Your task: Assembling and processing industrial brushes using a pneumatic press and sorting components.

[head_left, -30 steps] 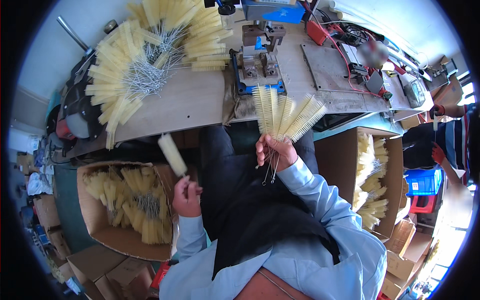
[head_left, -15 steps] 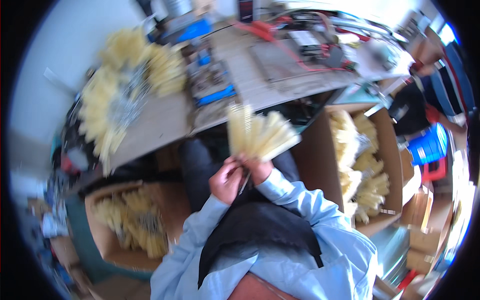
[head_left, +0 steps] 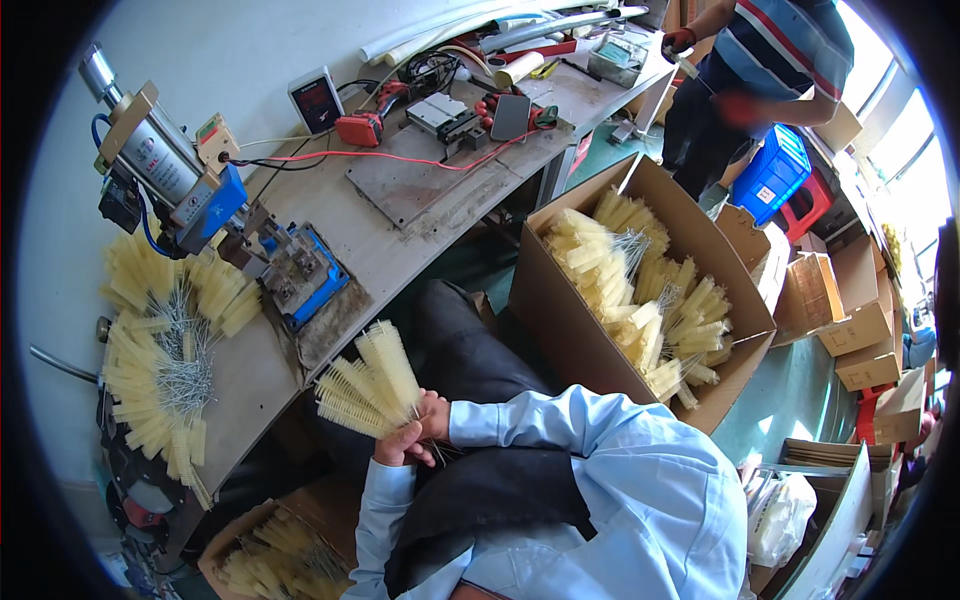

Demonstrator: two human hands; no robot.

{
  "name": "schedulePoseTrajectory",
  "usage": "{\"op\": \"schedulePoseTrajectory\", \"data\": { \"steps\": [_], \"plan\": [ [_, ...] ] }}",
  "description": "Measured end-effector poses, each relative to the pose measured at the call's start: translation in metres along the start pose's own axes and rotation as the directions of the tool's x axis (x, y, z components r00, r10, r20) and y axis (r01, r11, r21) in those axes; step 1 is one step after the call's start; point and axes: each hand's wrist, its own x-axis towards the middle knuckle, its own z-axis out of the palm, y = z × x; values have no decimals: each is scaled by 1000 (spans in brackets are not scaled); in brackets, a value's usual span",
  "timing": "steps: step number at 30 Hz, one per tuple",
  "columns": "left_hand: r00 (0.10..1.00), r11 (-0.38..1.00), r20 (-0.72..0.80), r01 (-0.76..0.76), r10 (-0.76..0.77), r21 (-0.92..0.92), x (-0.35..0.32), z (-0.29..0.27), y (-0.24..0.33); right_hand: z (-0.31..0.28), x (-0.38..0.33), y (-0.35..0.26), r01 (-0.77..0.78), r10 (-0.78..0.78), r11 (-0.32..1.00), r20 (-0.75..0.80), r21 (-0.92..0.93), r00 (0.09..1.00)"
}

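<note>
The left hand and the right hand are meeting over the lap, both closing around a bunch of brushes where the bristles are ending and the wires are starting. The fingers are partly hiding one another, so which hand is bearing more of the weight cannot be told. The pale bristle heads are fanning up and leftward, their tips pointing at the front edge of the bench and showing just beside it; the wires are trailing down toward the black apron.

The bench edge is slanting from lower left to upper right. Near it, the press is standing, with a brush pile spreading to its left. A bare strip of bench top is running between the press and a flat metal plate.

To the right, a large carton is standing open, holding more brushes well apart from the hands. A dark gap is running between its near wall and the bench edge. At lower left, a second carton is sitting below the bench edge.
</note>
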Motion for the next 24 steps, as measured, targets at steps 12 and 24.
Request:
{"op": "schedulePoseTrajectory", "data": {
  "steps": [12, 24],
  "plan": [
    [881, 957, -393, -291, 262, -14, 13, 2, 17, -17, -19, -33, -40, 56, 963, 52, -266, 997],
    [721, 858, -486, -492, 495, 144, -13, -14, 54, -110, -89, -224, 371, -689, 690, -721, -622, 73]
  ]
}}
